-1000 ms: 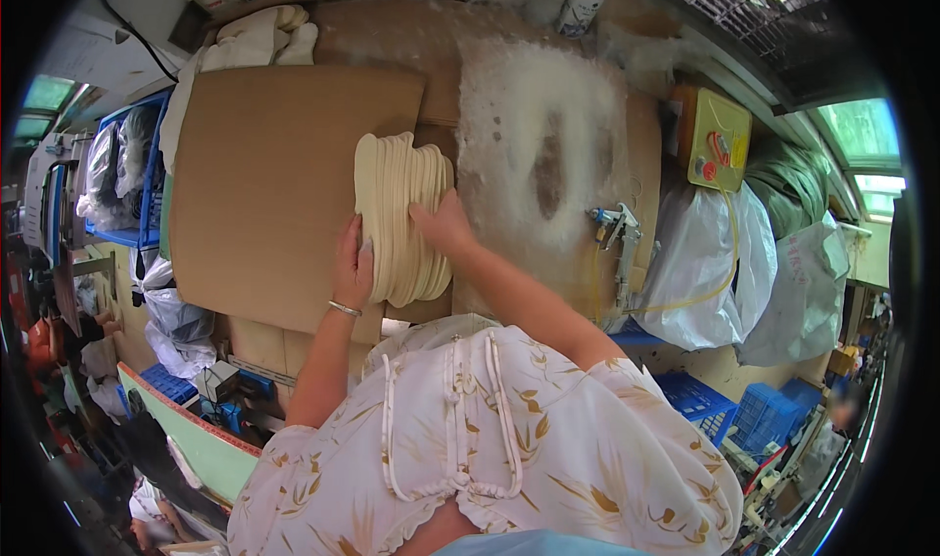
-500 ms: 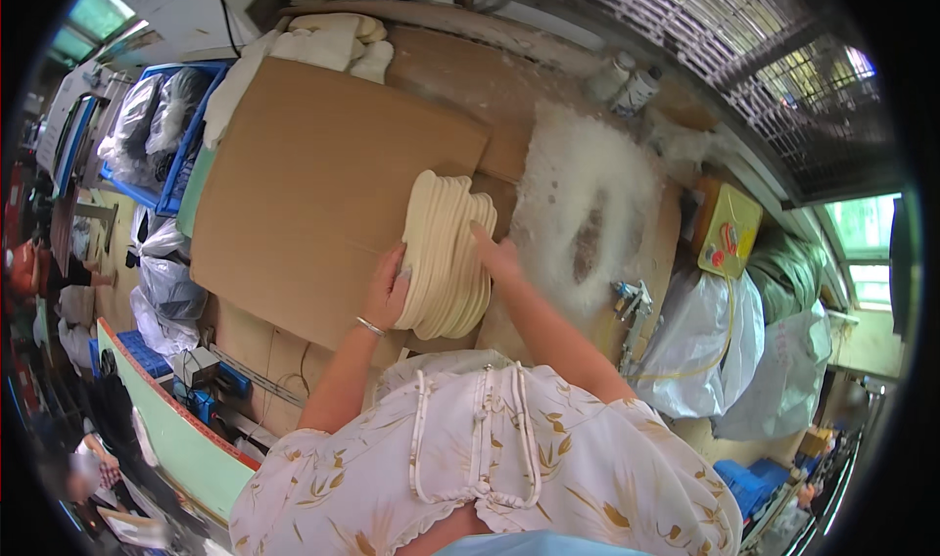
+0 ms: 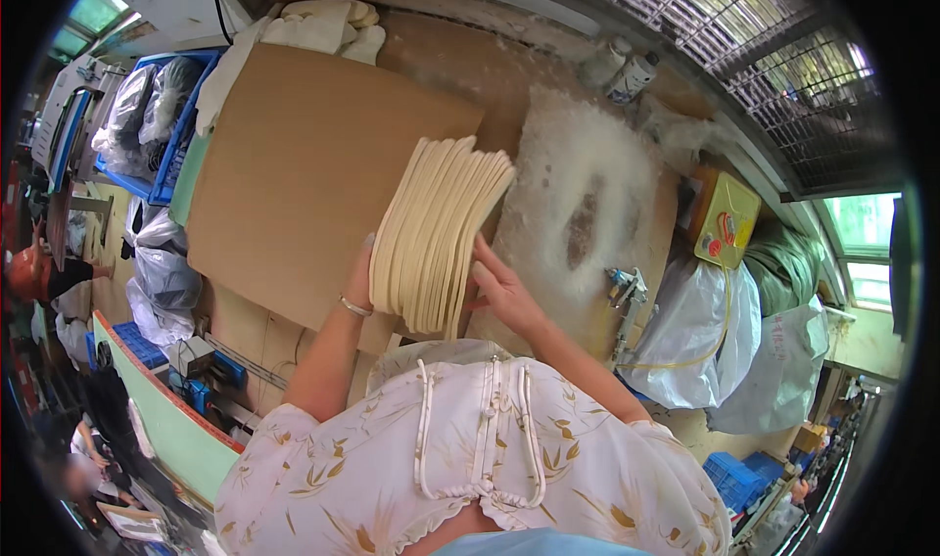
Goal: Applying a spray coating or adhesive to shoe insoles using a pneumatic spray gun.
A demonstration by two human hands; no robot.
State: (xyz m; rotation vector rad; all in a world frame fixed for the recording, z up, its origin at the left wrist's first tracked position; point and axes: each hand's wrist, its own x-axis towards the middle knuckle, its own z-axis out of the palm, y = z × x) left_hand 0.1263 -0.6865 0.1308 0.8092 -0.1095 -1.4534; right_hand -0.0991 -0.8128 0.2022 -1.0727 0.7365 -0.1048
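Insoles [image 3: 436, 233] matt, cloth-like; cardboard [image 3: 313, 174] smooth; bag [image 3: 685, 321] glossy plastic.

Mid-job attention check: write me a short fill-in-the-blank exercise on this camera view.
1. The cream stack is ____ the left hand and the right hand.
2. The bracelet sits just behind the ____ hand.
3. The upper-left crate is ____ in colour.
4. The yellow tin is toward the picture's ____ edge.

Missing words: between; left; blue; right.

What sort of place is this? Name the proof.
Probably a workshop or factory, perhaps for footwear: the stack of pale, sole-shaped pieces, what looks like a spray gun, and a blue crate holding bagged items.
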